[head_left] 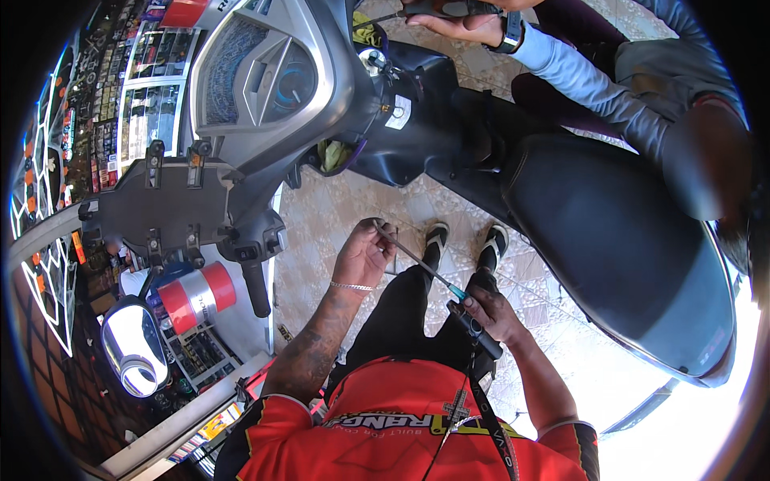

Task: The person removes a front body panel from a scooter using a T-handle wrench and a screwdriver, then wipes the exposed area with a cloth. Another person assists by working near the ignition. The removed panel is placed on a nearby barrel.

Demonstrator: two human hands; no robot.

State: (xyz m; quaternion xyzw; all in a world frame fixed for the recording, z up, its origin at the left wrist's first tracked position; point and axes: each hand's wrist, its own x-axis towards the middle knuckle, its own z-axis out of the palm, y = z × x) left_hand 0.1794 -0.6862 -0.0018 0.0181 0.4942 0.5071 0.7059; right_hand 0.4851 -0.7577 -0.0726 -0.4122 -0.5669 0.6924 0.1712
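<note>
In the head view we see a long, straight hand tool with a thin grey metal shaft, a teal collar and a dark handle. It lies on a slant over the person's lap and legs, between the two hands. The left hand has its fingers curled in, pinching the shaft near its far end; the right hand is closed round the handle – thumb up by the collar.

Beneath, we find a floor of mottled beige tiles, washed out by glare toward the lower right. Beyond the hands stands a scooter with a smooth grey front panel and a long black padded seat. To the left we make out a red-and-white drum, an oval mirror (bright with reflection) and crowded shop shelves. At the top, a co-worker's hand holds a dark tool.
</note>
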